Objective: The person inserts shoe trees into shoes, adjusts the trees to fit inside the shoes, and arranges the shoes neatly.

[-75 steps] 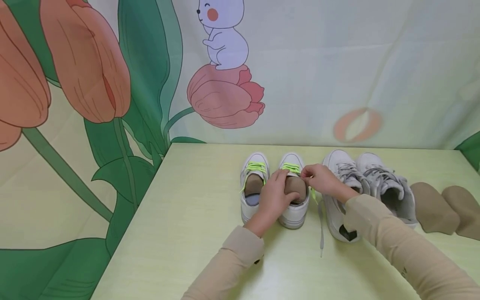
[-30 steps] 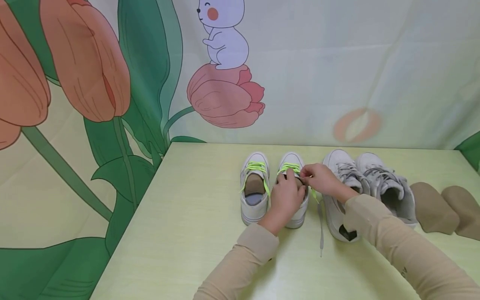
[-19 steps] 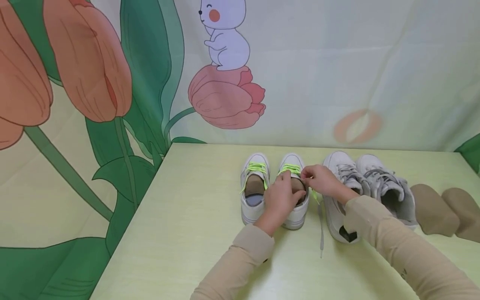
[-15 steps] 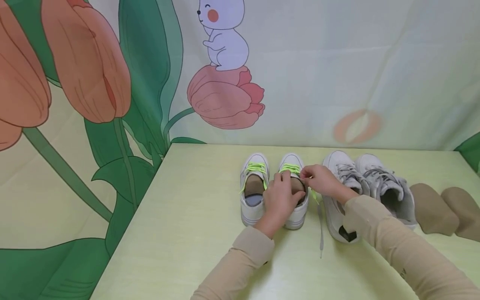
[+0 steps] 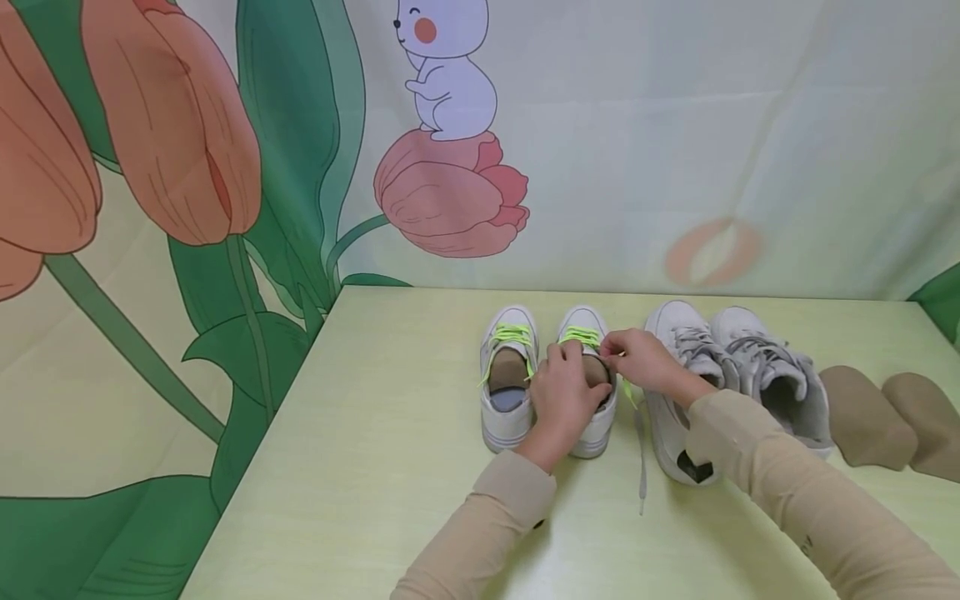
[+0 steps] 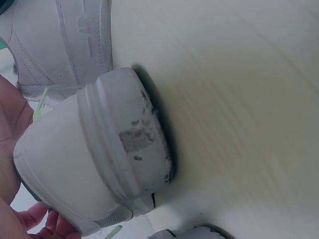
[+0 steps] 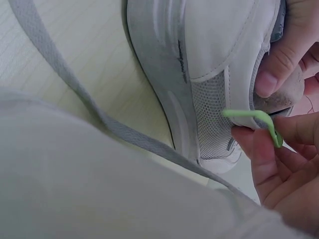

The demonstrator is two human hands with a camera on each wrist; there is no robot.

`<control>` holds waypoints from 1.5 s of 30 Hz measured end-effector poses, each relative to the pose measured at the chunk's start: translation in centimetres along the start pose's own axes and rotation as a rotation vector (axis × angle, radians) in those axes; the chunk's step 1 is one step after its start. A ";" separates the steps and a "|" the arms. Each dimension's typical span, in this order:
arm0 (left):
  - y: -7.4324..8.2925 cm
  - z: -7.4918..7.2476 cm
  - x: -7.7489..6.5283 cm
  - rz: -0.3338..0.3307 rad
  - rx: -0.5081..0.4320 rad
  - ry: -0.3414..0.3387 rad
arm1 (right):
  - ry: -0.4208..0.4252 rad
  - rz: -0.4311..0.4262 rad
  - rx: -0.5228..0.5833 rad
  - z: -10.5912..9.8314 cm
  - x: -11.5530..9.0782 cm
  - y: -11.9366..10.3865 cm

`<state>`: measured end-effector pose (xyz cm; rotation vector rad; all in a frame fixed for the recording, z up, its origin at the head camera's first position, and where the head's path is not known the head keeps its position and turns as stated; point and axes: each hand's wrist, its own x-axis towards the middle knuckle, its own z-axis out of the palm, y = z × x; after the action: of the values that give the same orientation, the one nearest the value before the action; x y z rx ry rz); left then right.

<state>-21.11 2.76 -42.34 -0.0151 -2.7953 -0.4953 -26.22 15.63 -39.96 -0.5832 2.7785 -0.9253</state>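
Observation:
A white sneaker with green laces (image 5: 586, 317) stands toe-away on the table, a brown shoe insert (image 5: 595, 372) in its opening. My left hand (image 5: 558, 396) lies over that opening from the left; in the right wrist view its thumb presses the insert (image 7: 288, 93) opposite the fingers. My right hand (image 5: 645, 360) pinches the right edge of the opening, and a green lace end (image 7: 249, 115) hangs beside its fingers. To the left stands the matching sneaker (image 5: 504, 427), with another brown insert (image 5: 508, 371) in its front part. Parts of the left fingers are hidden inside the shoe.
Close by on the right stand two larger white shoes (image 5: 675, 318) with grey laces; one loose lace (image 5: 642, 467) trails on the table (image 5: 360, 450). Two brown curved pieces (image 5: 866, 417) lie farther right. A printed cloth (image 5: 600, 150) hangs behind.
Over these frames the brown insert sinks lower into the right sneaker, and my left hand shifts slightly right with it. My right hand stays at the shoe's edge.

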 end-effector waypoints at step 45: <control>-2.2 -1.3 -0.4 0.152 -0.182 -0.043 | 0.169 -0.153 -0.447 0.6 0.1 -1.6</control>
<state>-20.45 0.30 -42.06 -0.2785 -2.7525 -0.7156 -25.67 14.16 -39.47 -0.8220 3.1517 -0.3823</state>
